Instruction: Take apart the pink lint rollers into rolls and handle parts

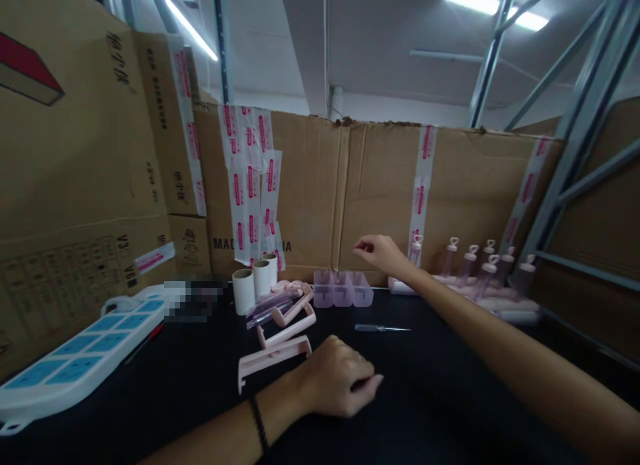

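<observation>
My left hand [344, 378] rests low over the black table with its fingers curled in and a gap beside the thumb; nothing shows in it. Close to it on the left lies a pale pink plastic bracket [274, 356], with another bracket [287, 332] behind. My right hand [379, 250] hangs above and right of a translucent purple three-part box [343, 297]. Its fingers are pinched together, and what they hold, if anything, is too small to see. Between the hands, a small screwdriver [369, 328] lies flat, shaft pointing right.
Three white rolls [243, 293] stand at the back left beside purple translucent pieces [270, 306]. A white power strip [83, 352] runs along the left. Several pink-topped pieces [487, 275] stand at the back right. Cardboard [310, 185] walls the back.
</observation>
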Motion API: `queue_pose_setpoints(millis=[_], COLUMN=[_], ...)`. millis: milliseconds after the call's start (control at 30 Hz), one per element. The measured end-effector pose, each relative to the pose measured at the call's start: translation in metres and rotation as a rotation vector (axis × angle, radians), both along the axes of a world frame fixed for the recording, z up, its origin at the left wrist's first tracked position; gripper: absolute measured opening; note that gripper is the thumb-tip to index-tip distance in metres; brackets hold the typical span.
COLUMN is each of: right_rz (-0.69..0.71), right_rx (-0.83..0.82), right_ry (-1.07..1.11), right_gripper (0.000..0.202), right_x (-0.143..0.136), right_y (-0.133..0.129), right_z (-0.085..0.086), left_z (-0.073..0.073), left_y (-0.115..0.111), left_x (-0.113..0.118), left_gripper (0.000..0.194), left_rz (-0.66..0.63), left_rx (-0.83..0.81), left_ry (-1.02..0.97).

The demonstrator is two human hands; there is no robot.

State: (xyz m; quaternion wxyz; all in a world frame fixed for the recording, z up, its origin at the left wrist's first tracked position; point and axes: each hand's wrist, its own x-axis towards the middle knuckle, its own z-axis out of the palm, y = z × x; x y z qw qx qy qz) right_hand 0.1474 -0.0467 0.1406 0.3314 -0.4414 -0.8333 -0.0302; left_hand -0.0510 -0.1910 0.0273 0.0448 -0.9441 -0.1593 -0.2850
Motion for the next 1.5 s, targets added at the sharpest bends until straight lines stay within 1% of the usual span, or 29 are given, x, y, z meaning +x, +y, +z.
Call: queue_pose_setpoints(millis=[100, 200, 267, 333, 367, 433, 533, 600, 700, 833, 933, 1100, 1200, 1267, 1367, 1467, 1500], right_rz=[-0.121, -0.244, -0.309, -0.37, -0.399, -0.453, -0.504, -0.507, -0.484, -0.445, -0.403, -0.36, -0.393, -0.413, -0.422, -0.445, -0.46], right_rx=[0.065, 0.081, 0.058, 0.025, 0.008, -0.028, -0.081, -0.119, -0.173, -0.224, -0.262, -0.317, -0.324, -0.325, -0.325, -0.331, -0.336], right_ry=[0.091, 0.135, 0.128, 0.108, 0.097, 0.076, 0.049, 0.029, 0.001, -0.023, -0.029, -0.023, 0.011, 0.039, 0.073, 0.097, 0.103], right_gripper=[0.018, 0.019, 0.015, 0.014, 0.016, 0.022, 0.027, 0.03, 0.031, 0.032, 0.032, 0.028, 0.029, 0.03, 0.03, 0.031, 0.032], right_x=[0.064, 0.116, 0.138, 0.151, 0.154, 0.157, 0.154, 0.152, 0.149, 0.147, 0.142, 0.123, 0.109, 0.102, 0.095, 0.092, 0.091], right_y=[-0.027, -0.045, -0.048, -0.043, -0.037, -0.023, 0.002, 0.015, 0.026, 0.028, 0.025, 0.012, 0.004, 0.0, -0.005, -0.009, -0.011], right_z=[-0.01, -0.033, -0.051, -0.067, -0.074, -0.084, -0.091, -0.093, -0.097, -0.103, -0.103, -0.101, -0.103, -0.105, -0.106, -0.103, -0.102], left_z=[0.003, 0.007, 0.01, 0.011, 0.012, 0.012, 0.012, 0.012, 0.011, 0.01, 0.009, 0.006, 0.006, 0.009, 0.015, 0.02, 0.021], left_y=[0.007, 0.01, 0.009, 0.007, 0.006, 0.004, 0.002, 0.002, 0.002, 0.002, 0.003, 0.005, 0.004, 0.006, 0.017, 0.035, 0.042], left_x=[-0.001, -0.001, -0.001, 0.001, 0.002, 0.005, 0.01, 0.012, 0.014, 0.018, 0.02, 0.019, 0.025, 0.036, 0.06, 0.089, 0.098], left_gripper=[0.037, 0.037, 0.035, 0.033, 0.032, 0.031, 0.029, 0.027, 0.025, 0.026, 0.027, 0.028, 0.029, 0.027, 0.02, 0.012, 0.013], left_rz=[-0.002, 0.001, -0.001, -0.007, -0.013, -0.028, -0.063, -0.082, -0.091, -0.091, -0.077, -0.017, 0.086, 0.203, 0.429, 0.644, 0.698], left_rx=[-0.006, 0.0, 0.014, 0.036, 0.052, 0.105, 0.206, 0.26, 0.324, 0.353, 0.341, 0.34, 0.311, 0.264, 0.161, 0.055, 0.024], left_ry=[0.002, 0.009, 0.015, 0.02, 0.022, 0.018, 0.008, 0.012, 0.024, 0.01, -0.004, 0.024, 0.013, -0.003, -0.054, -0.111, -0.123])
